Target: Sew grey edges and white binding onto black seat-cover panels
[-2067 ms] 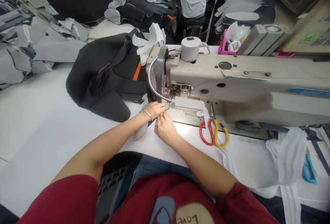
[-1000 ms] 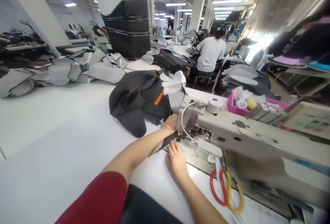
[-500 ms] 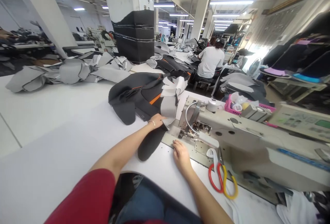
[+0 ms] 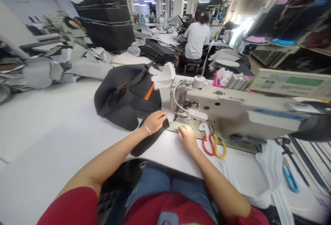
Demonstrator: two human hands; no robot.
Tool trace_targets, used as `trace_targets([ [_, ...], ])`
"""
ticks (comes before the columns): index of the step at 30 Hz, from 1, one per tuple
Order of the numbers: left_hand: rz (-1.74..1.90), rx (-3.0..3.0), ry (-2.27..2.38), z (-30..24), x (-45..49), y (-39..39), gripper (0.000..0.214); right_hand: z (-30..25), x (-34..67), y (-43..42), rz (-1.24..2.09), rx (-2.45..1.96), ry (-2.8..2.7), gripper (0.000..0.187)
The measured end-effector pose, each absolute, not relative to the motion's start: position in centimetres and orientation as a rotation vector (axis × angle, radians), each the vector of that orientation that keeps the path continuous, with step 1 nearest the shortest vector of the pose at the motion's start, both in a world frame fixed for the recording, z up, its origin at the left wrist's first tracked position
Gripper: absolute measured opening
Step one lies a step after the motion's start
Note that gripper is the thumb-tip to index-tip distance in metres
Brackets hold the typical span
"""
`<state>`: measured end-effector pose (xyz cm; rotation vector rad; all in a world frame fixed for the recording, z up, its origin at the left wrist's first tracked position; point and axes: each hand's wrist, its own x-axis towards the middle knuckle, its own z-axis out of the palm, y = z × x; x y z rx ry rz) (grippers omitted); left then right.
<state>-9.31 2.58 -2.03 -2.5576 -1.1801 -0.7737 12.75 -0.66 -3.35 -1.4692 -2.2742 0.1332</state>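
My left hand (image 4: 155, 121), with a pale bracelet at the wrist, is closed on a dark fabric piece (image 4: 147, 144) beside the sewing machine's needle area. A light grey edge of cloth shows just past its fingertips. The fabric's rounded end hangs over the table's front edge side. My right hand (image 4: 187, 137) rests on the metal bed of the sewing machine (image 4: 219, 104), its fingers curled; whatever they may hold is hidden. Close to its right lie scissors (image 4: 214, 145) with one red and one yellow handle, and a white strip (image 4: 203, 127).
Sewn black fabric with orange trim (image 4: 129, 94) and white pieces (image 4: 164, 75) lie left of the machine. Grey cut pieces (image 4: 38, 69) are heaped further left. Blue-handled snips (image 4: 291, 180) and white elastic bands (image 4: 271, 166) lie at right. A person in white (image 4: 195, 40) sits ahead.
The view has turned down and to the right. My left hand has shifted along the fabric closer to the needle area; my right hand stays by the bed, its fingers more curled.
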Motion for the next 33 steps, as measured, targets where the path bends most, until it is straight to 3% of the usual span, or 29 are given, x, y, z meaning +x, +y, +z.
trace_targets([
  [7, -0.599, -2.661, -1.142, -5.5, -6.9, 7.7, 0.028, -0.3, 22.3, -4.7, -0.107, -2.359, -2.253, 0.027],
  [15, -0.675, -2.465, -1.458, -6.9, -9.3, 8.8, 0.03, -2.4, 25.4, -3.7, 0.19, -2.354, -2.058, 0.053],
  [19, -0.693, -2.421, -1.578, -6.9, -9.4, 9.2, 0.03, -1.5, 25.0, -3.8, 0.282, -2.236, -1.99, 0.056],
  [22, -0.713, -2.414, -1.631, -6.9, -9.3, 9.4, 0.031, -0.4, 22.6, -4.7, 0.721, -2.02, -1.98, 0.049],
  [26, -0.702, -2.416, -1.654, -6.9, -9.3, 9.4, 0.03, 1.1, 17.4, -5.4, 1.789, -1.514, -1.582, 0.047],
  [28, -0.696, -2.414, -1.652, -6.9, -9.3, 9.3, 0.03, 1.5, 14.9, -4.9, 2.13, -1.376, -1.25, 0.05],
  [33, -0.695, -2.413, -1.64, -6.9, -9.3, 9.3, 0.03, 1.5, 11.1, -2.2, 2.265, -1.3, -0.972, 0.048],
])
